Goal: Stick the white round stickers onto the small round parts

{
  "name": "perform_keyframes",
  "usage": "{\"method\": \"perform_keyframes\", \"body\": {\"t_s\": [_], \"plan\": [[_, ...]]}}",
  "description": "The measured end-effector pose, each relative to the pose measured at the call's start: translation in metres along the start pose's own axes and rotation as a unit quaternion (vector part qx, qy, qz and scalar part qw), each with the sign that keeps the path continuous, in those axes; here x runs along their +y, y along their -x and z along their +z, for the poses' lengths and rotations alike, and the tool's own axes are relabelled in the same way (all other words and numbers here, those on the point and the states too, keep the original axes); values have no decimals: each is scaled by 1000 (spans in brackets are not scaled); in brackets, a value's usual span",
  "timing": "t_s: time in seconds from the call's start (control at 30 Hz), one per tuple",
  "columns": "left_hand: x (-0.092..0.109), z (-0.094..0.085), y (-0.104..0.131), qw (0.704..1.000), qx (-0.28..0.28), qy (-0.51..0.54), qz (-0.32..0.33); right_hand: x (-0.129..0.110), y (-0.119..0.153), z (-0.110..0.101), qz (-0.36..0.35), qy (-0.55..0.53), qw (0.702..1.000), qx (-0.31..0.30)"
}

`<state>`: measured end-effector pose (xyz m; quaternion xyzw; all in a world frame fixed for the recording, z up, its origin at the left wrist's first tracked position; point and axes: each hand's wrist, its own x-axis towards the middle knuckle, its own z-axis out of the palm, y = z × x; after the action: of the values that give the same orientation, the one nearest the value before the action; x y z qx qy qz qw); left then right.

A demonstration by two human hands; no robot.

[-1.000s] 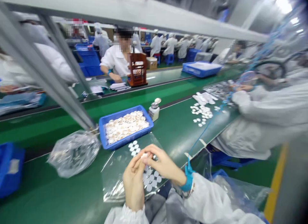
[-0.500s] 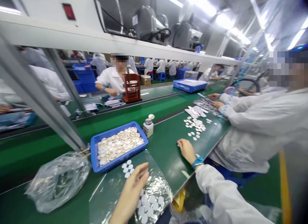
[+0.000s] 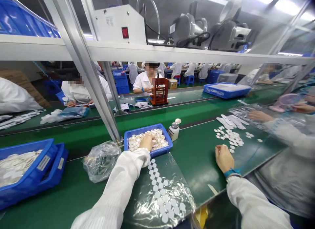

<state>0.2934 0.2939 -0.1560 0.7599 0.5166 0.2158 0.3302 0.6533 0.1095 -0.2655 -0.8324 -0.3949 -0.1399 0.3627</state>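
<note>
Many discs (image 3: pixel 159 137) touch the left hand (image 3: pixel 146 142); fingers hidden.

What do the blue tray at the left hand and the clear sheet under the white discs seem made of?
The blue rectangular tray looks like moulded plastic, semi-gloss: even colour, rounded corners. The clear sheet under the white round discs is probably plastic film, shiny, given its wrinkled glare.

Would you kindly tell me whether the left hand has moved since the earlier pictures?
Yes, forward: judged against the blue tray, the left hand was short of it, over the clear sheet, and is now inside.
</note>
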Motion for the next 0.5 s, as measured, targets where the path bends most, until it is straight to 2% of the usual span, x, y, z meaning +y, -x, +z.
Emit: {"method": "perform_keyframes", "body": {"t_s": [0.1,0.2,0.27,0.37,0.4,0.43,0.5], "plan": [[-1,-2,5,998,16,53,2,-8,0,-7,3,-23,1000,6],[3,-15,23,989,43,141,-1,-35,8,-17,-5,-79,997,13],[9,-24,44,977,38,211,-3,-68,22,-27,-23,-137,990,6],[27,-30,89,951,-13,310,6,-136,50,-51,-79,-237,967,-46],[35,-29,104,933,-35,357,6,-161,58,-62,-106,-266,955,-75],[41,-28,119,885,-69,460,-10,-184,66,-74,-133,-291,942,-102],[53,-25,144,799,-118,588,-32,-224,76,-96,-191,-335,912,-140]]}}
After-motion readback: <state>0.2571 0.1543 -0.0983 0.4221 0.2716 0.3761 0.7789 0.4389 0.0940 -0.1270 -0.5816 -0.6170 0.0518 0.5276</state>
